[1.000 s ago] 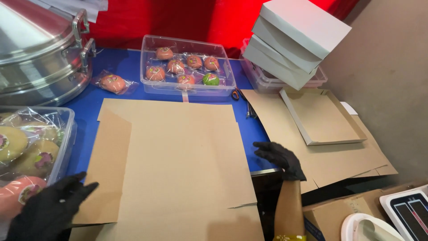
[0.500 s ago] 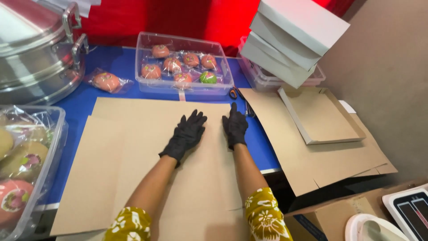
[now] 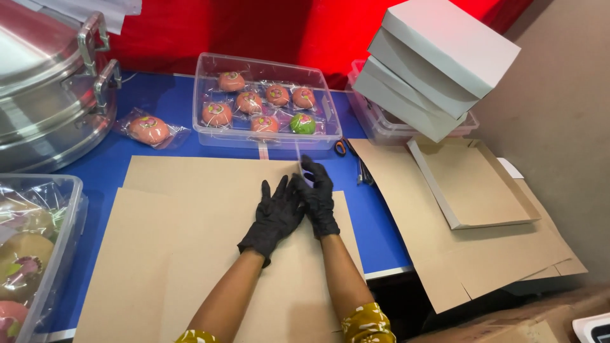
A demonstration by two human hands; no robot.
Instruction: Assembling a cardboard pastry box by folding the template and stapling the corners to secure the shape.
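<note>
Two gloved hands, left hand (image 3: 274, 218), right hand (image 3: 318, 198), flat on brown cardboard sheet (image 3: 190, 254)

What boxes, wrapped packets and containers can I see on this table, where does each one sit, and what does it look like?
Clear plastic tub: middle back, holding wrapped round buns, pink and one green.
Single wrapped bun: left of that tub, on the blue table.
Grey-white boxes: stacked, tilted, back right.
Flat brown cardboard sheet: front centre, under the left hand and right hand, both black-gloved.
Second clear tub: left edge, wrapped pieces inside.

Gloved hands (image 3: 297, 206) flat on cardboard sheet (image 3: 190, 241)
</note>
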